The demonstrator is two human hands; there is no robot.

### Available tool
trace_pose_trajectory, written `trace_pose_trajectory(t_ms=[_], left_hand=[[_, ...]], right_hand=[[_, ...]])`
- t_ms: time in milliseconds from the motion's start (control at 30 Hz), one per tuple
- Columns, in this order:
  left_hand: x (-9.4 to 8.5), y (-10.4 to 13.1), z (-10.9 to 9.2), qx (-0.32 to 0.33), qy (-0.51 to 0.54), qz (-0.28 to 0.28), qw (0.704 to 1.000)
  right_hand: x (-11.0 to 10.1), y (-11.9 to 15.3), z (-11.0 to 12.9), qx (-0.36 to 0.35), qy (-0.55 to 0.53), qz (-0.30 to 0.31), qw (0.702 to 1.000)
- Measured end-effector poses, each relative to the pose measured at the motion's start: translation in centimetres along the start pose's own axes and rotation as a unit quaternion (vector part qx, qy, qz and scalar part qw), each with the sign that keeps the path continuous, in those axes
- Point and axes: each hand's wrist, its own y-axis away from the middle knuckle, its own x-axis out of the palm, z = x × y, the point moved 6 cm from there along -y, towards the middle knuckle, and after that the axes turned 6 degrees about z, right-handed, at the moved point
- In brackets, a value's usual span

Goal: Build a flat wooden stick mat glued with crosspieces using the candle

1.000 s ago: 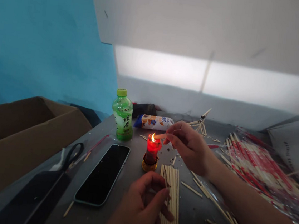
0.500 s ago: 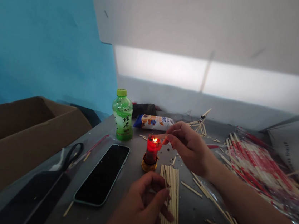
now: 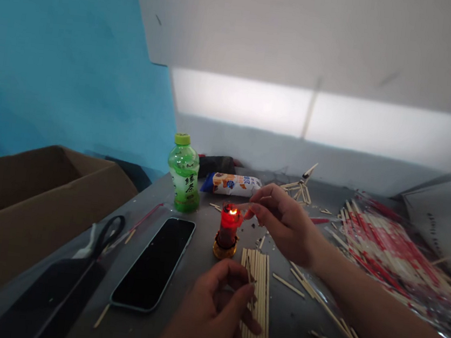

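Note:
My right hand (image 3: 280, 218) pinches a short thin stick (image 3: 242, 208) between thumb and forefinger, its tip at the flame of a lit red candle (image 3: 228, 229) on a gold base. Nearer to me, my left hand (image 3: 222, 304) is curled over a flat row of wooden sticks (image 3: 262, 298) laid side by side. A thin darkened stick (image 3: 250, 275) shows at the left thumb and fingertip, seemingly pinched there. The left hand's lower fingers hang over the row, and whether they touch it I cannot tell.
Left of the candle are a phone (image 3: 153, 264), a green tea bottle (image 3: 184, 178) and black-handled scissors (image 3: 107, 237). Behind lie a snack packet (image 3: 232, 185) and a small stick structure (image 3: 298, 190). Plastic-wrapped red-and-white sticks (image 3: 395, 248) lie right; a cardboard box (image 3: 41, 213) stands left.
Both hands keep nearly the same place and hold. The flame looks slightly lower and smaller; the whole view has shifted a touch.

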Motion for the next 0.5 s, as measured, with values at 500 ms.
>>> trace_pose_trajectory(t_ms=[500], left_hand=[[-0.09,0.13,-0.17,0.014,-0.006,0.010,1.000]], right_hand=[[0.13,0.05,0.06,-0.002,-0.023,-0.002,1.000]])
